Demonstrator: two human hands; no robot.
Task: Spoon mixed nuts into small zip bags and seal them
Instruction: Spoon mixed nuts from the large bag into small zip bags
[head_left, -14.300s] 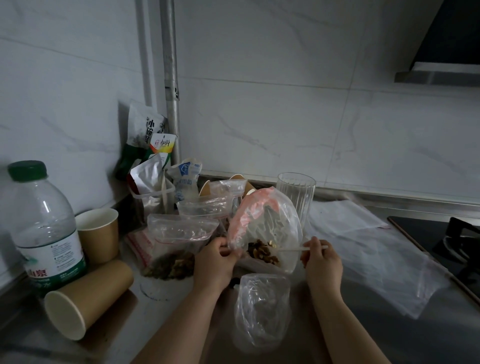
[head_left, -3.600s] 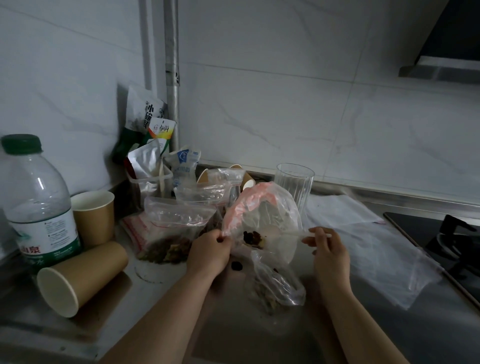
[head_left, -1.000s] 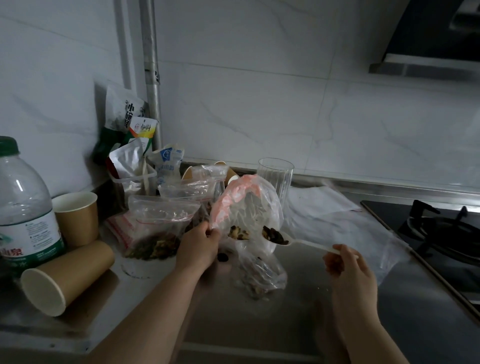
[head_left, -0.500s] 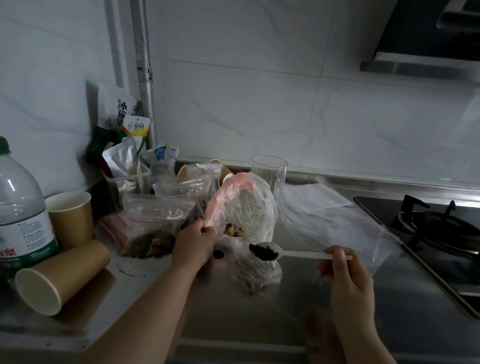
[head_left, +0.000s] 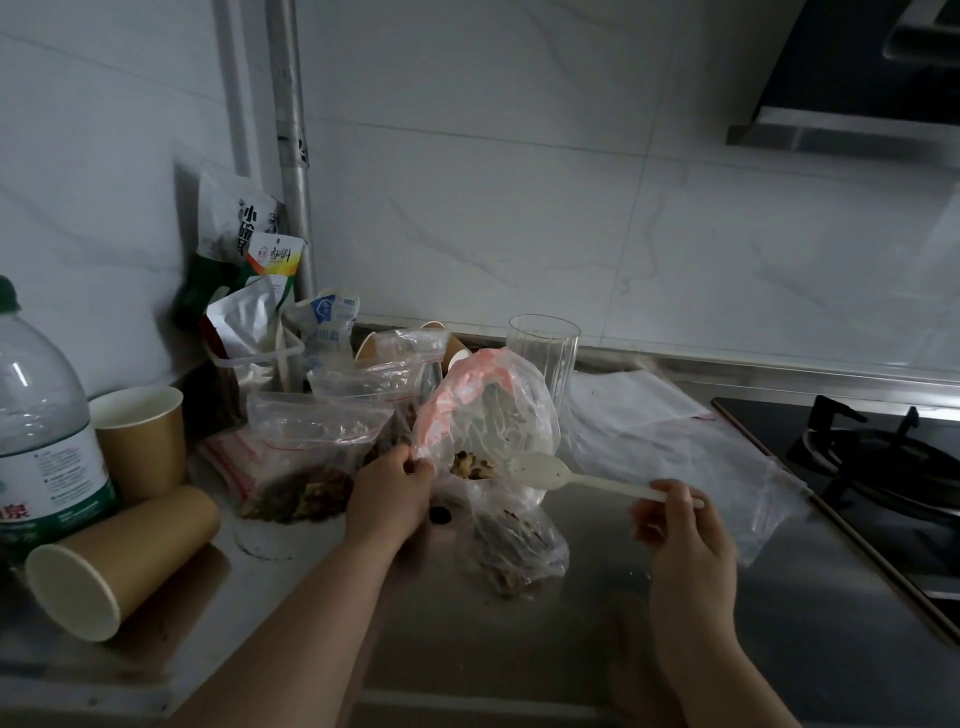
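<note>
A big clear bag with a pink rim (head_left: 488, 410) stands on the steel counter with mixed nuts (head_left: 470, 464) in its bottom. My left hand (head_left: 387, 491) pinches the bag's left edge. A white plastic spoon (head_left: 540, 470) is held by its handle in my right hand (head_left: 675, 519); its bowl is empty and sits at the bag's mouth. In front of the big bag lies a small clear bag (head_left: 511, 545) with some nuts inside. One dark nut (head_left: 440, 514) lies loose on the counter beside it.
To the left are a zip bag of nuts (head_left: 306, 462), several snack packets, paper cups upright (head_left: 143, 436) and lying down (head_left: 114, 561), and a water bottle (head_left: 44, 441). A glass (head_left: 543, 353) stands behind. Empty zip bags (head_left: 675, 441) lie right, next to the gas hob (head_left: 883, 457).
Half a second ago the spoon held dark nuts over the small bag. Now the spoon is empty and raised back at the big bag's mouth. My left hand has kept its pinch.
</note>
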